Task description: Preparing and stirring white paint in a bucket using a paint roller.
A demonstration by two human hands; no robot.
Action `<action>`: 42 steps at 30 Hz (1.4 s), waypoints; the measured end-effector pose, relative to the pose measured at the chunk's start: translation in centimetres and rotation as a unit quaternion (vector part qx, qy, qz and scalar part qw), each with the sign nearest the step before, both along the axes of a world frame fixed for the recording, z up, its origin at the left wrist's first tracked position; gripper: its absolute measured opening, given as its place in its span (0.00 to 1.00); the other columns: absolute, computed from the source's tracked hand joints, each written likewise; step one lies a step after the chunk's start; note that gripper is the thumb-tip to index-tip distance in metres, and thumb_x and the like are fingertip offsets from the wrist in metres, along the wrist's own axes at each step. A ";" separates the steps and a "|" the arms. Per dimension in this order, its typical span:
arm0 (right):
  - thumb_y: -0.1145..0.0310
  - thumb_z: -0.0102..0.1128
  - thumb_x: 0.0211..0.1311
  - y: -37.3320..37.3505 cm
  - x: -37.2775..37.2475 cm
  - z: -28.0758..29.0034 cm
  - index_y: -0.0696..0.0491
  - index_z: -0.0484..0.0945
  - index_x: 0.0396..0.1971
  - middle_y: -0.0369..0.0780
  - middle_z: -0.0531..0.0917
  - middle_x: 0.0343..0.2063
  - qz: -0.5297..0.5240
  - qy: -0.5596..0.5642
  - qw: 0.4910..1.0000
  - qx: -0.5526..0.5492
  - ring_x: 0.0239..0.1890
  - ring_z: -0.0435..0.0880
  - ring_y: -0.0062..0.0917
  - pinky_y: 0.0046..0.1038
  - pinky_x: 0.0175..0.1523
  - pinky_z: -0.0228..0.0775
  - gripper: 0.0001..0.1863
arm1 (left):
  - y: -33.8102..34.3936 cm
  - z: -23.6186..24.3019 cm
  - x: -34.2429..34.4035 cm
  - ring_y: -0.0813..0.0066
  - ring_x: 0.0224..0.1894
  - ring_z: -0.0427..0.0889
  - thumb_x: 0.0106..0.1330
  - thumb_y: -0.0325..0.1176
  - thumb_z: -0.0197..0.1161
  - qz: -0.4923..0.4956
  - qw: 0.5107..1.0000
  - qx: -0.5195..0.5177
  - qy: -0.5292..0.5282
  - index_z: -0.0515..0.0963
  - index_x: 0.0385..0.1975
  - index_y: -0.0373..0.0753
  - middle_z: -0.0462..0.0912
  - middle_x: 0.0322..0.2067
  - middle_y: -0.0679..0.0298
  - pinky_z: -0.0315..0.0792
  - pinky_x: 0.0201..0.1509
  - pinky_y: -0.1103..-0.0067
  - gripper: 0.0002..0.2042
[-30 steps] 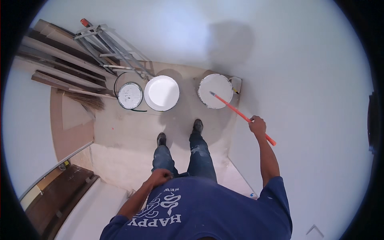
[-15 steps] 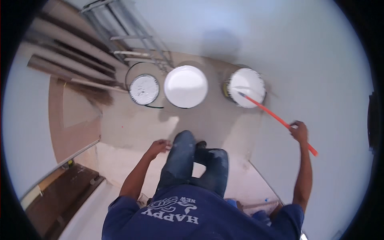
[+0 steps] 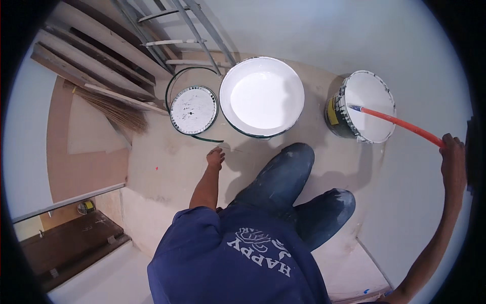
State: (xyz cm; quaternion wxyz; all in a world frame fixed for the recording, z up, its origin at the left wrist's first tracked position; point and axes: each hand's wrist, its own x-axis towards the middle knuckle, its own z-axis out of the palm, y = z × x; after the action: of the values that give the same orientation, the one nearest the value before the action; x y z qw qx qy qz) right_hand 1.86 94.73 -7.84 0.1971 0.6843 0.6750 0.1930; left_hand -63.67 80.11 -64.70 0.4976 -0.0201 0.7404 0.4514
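Crouch deeper now, bringing left hand [image 3: 216,158] just beside green band [image 3: 208,139], fingers loosely open, seemingly empty. Right hand [image 3: 453,157], fingers closed round orange pole [image 3: 405,123], keeps tip over white-topped bucket [image 3: 344,124].

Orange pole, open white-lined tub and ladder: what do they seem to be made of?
Orange pole: perhaps plastic or plastic-coated, going by its even, bright colour; any core is hidden.
Open tub: probably plastic, smooth and white inside, with a rounded rim.
Ladder: likely metal, dull grey, with slim straight rails.
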 end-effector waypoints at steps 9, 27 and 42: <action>0.77 0.61 0.66 -8.7 11.5 -2.4 0.47 0.75 0.61 0.41 0.79 0.59 -0.006 -0.008 0.999 -0.034 0.62 0.77 0.36 0.41 0.66 0.72 0.23 | 2.6 -3.6 -14.1 0.58 0.62 0.72 0.76 0.41 0.46 0.231 0.973 -0.018 0.018 0.65 0.66 0.42 0.68 0.66 0.64 0.70 0.59 0.64 0.22; 0.74 0.64 0.61 -9.7 13.1 -5.6 0.49 0.79 0.53 0.43 0.82 0.50 0.033 -0.046 0.998 0.040 0.53 0.80 0.40 0.40 0.57 0.73 0.19 | 6.7 -5.1 -20.5 0.70 0.46 0.77 0.78 0.40 0.49 0.168 0.955 0.202 -0.138 0.76 0.47 0.41 0.80 0.41 0.66 0.70 0.55 0.64 0.12; 0.78 0.67 0.52 -11.2 4.7 -3.4 0.51 0.79 0.38 0.37 0.80 0.29 0.081 0.054 0.990 0.107 0.36 0.80 0.30 0.35 0.41 0.69 0.13 | 10.5 13.3 -13.7 0.69 0.44 0.82 0.71 0.26 0.57 0.052 0.942 0.326 0.064 0.75 0.52 0.33 0.81 0.45 0.59 0.80 0.51 0.67 0.12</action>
State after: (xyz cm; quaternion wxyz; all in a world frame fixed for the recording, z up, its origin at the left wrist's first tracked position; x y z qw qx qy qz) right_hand 6.60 83.55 -11.25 0.0700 0.6542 0.7130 0.2422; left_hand -77.35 90.62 -51.40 0.4043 0.1334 0.5809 0.6938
